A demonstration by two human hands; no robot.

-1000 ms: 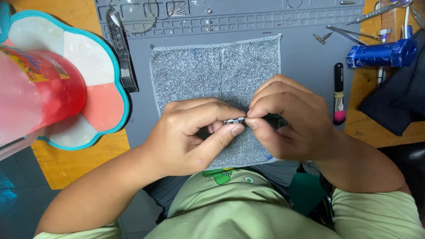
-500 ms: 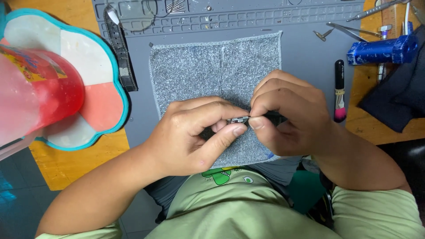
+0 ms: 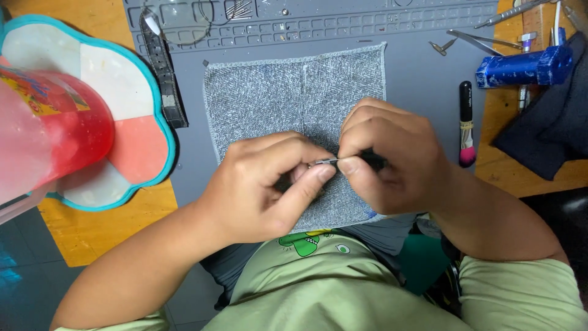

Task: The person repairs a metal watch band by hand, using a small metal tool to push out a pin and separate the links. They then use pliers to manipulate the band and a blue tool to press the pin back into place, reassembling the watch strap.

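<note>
I am watching both hands over grey cloth (image 3: 294,92). Left hand (image 3: 263,190) pinching small part, mostly hidden. Right hand (image 3: 392,153) pinching thin tool (image 3: 355,161), long axis running 3 to 9 o'clock, tip meeting left fingertips (image 3: 321,175). Brush (image 3: 467,122) lying at 3 o'clock, well apart.

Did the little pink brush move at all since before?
No. The pink-tipped brush lies in the same spot on the grey mat, right of the grey cloth and beside the blue tool.
</note>
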